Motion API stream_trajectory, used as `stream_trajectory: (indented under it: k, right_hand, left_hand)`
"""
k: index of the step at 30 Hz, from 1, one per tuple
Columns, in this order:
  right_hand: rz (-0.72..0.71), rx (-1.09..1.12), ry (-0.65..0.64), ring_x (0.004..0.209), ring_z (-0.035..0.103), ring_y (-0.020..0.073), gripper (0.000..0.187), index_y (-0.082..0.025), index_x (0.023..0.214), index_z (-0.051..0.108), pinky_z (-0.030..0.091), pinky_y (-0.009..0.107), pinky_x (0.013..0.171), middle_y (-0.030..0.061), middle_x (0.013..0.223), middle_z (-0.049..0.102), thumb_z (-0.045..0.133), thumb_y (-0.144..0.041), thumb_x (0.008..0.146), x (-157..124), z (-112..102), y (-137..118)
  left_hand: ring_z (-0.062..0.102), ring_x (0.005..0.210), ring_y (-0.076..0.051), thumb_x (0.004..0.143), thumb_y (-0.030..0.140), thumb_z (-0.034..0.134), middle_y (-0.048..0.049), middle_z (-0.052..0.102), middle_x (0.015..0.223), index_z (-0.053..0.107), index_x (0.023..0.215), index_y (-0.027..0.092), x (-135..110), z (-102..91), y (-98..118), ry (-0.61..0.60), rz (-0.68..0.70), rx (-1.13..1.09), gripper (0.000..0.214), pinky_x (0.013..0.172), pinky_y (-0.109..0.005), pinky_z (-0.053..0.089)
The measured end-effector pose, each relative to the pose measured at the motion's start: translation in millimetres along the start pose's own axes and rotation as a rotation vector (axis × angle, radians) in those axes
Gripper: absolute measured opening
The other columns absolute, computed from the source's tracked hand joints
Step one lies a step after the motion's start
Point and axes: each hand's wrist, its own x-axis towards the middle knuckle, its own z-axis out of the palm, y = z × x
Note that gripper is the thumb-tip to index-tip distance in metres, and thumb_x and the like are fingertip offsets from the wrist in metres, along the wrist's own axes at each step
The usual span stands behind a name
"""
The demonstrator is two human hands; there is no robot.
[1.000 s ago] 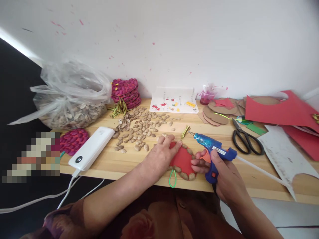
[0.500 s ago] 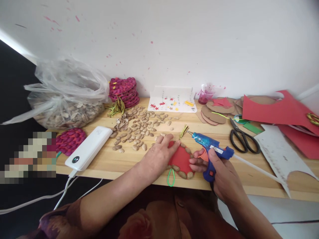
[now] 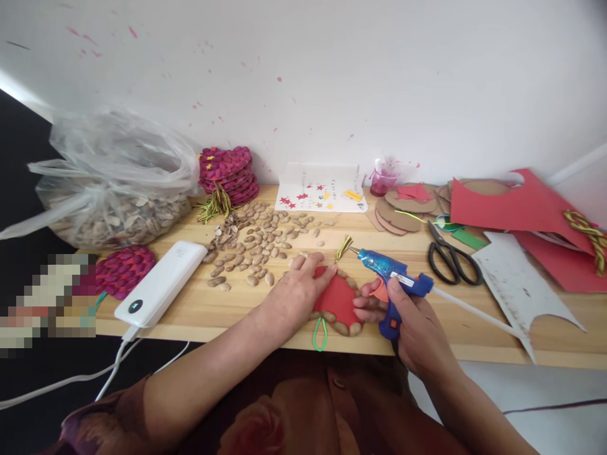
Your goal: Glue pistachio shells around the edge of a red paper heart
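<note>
My left hand [image 3: 296, 287] lies flat, fingers stretched, on the upper left edge of a red heart-shaped card piece [image 3: 337, 299] rimmed with tan shells, with a green loop [image 3: 318, 333] at its bottom and a yellow-green tassel [image 3: 342, 247] at its top. My right hand [image 3: 411, 319] is wrapped round the handle of a blue glue gun [image 3: 392, 279], a finger at its orange trigger. The gun's nozzle points left, above the heart's upper right edge near the tassel. A white glue stick [image 3: 478, 313] sticks out behind the gun.
Loose shells [image 3: 258, 243] are scattered left of the heart. Beside them lie a white power bank [image 3: 162, 282], a plastic bag of shells [image 3: 109, 189], stacked purple hearts [image 3: 229, 174], a sticker sheet [image 3: 322, 194], black scissors [image 3: 448, 259], cardboard circles [image 3: 403, 212] and red paper [image 3: 516, 205].
The view has drifted a little, so everything sits slightly further left and lower. Both hands keep the same hold and place relative to the heart piece.
</note>
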Motion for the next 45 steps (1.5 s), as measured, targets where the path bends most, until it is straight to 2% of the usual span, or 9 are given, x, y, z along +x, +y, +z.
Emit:
stream_trajectory:
  k: [7, 16, 22, 28, 32, 34, 37, 41, 45]
  right_hand:
    - [-0.017, 0.011, -0.017, 0.073, 0.077, 0.0216, 0.043, -0.019, 0.082, 0.071, 0.066, 0.03, 0.061, 0.0039, 0.084, 0.072, 0.081, -0.061, 0.075, 0.7, -1.1, 2.9]
    - [-0.118, 0.17, -0.017, 0.072, 0.076, 0.0197, 0.043, -0.019, 0.084, 0.07, 0.064, 0.029, 0.061, 0.0044, 0.085, 0.074, 0.081, -0.06, 0.076, -4.7, -6.1, -1.2]
    - [-0.168, 0.242, 0.01, 0.071, 0.075, 0.0191, 0.04, -0.02, 0.084, 0.071, 0.063, 0.028, 0.062, 0.0024, 0.079, 0.072, 0.079, -0.06, 0.077, -6.1, -16.2, -8.4]
    - [-0.242, 0.275, 0.076, 0.068, 0.074, 0.0162, 0.041, -0.02, 0.083, 0.072, 0.06, 0.022, 0.057, 0.0024, 0.08, 0.072, 0.077, -0.06, 0.079, -8.3, -30.6, -20.0]
    - [-0.249, 0.274, 0.085, 0.07, 0.074, 0.0168, 0.04, -0.02, 0.083, 0.072, 0.061, 0.023, 0.057, 0.0023, 0.081, 0.072, 0.074, -0.06, 0.081, -9.2, -34.7, -23.1]
    - [-0.216, 0.268, 0.075, 0.075, 0.075, 0.018, 0.039, -0.021, 0.084, 0.073, 0.062, 0.024, 0.059, 0.0021, 0.082, 0.072, 0.073, -0.06, 0.083, -8.7, -34.1, -22.7]
    - [-0.165, 0.249, 0.07, 0.09, 0.076, 0.0228, 0.038, -0.021, 0.086, 0.073, 0.065, 0.029, 0.069, 0.0033, 0.087, 0.073, 0.073, -0.059, 0.084, -5.2, -29.3, -21.8]
    - [-0.14, 0.213, 0.057, 0.11, 0.072, 0.0273, 0.04, -0.022, 0.098, 0.074, 0.065, 0.036, 0.081, 0.0064, 0.099, 0.076, 0.073, -0.059, 0.084, 4.6, -17.1, -20.6]
    - [-0.097, 0.175, -0.017, 0.114, 0.07, 0.027, 0.038, -0.023, 0.099, 0.074, 0.064, 0.04, 0.087, 0.0056, 0.1, 0.076, 0.074, -0.058, 0.084, 12.2, -6.9, -16.8]
  left_hand:
    - [0.052, 0.125, -0.035, 0.085, 0.016, 0.068, -0.0196, 0.05, 0.142, 0.053, 0.144, 0.015, 2.5, -6.0, 4.9, -0.015, -0.006, 0.0, 0.06, 0.104, -0.049, 0.052]
    - [0.055, 0.123, -0.026, 0.082, -0.006, 0.039, -0.014, 0.064, 0.132, 0.042, 0.151, 0.012, 14.7, -11.1, -1.0, 0.133, -0.014, -0.071, 0.072, 0.11, -0.042, 0.046]
    - [0.056, 0.121, -0.033, 0.089, 0.004, 0.042, -0.019, 0.068, 0.127, 0.03, 0.159, 0.006, 53.2, -23.9, 26.1, -0.08, -0.064, 0.017, 0.071, 0.103, -0.048, 0.045]
    - [0.055, 0.129, -0.032, 0.078, 0.014, 0.067, -0.0124, 0.067, 0.136, 0.035, 0.158, 0.018, 69.6, -14.7, 51.2, -0.2, 0.191, -0.129, 0.087, 0.118, -0.055, 0.029]
    - [0.052, 0.135, -0.025, 0.088, 0.008, 0.056, -0.0072, 0.064, 0.142, 0.051, 0.147, 0.026, 49.9, -17.8, 41.5, 0.001, 0.258, -0.232, 0.062, 0.125, -0.057, 0.016]
    - [0.055, 0.131, -0.024, 0.096, 0.012, 0.047, -0.0106, 0.062, 0.143, 0.053, 0.145, 0.022, 29.8, -21.9, 30.6, 0.141, 0.177, -0.252, 0.05, 0.122, -0.053, 0.026]
    - [0.051, 0.137, -0.03, 0.097, 0.023, 0.056, -0.0177, 0.054, 0.148, 0.04, 0.155, 0.019, -5.9, -23.0, 16.3, 0.258, 0.05, -0.212, 0.06, 0.113, -0.049, 0.042]
    - [0.048, 0.138, -0.035, 0.092, 0.04, 0.069, -0.0179, 0.047, 0.153, 0.026, 0.161, 0.026, -44.6, -13.0, 11.4, 0.27, -0.038, -0.159, 0.082, 0.111, -0.054, 0.043]
    - [0.048, 0.137, -0.037, 0.089, 0.044, 0.072, -0.0182, 0.044, 0.155, 0.018, 0.163, 0.028, -58.7, -3.6, 15.6, 0.222, -0.062, -0.154, 0.093, 0.111, -0.057, 0.043]
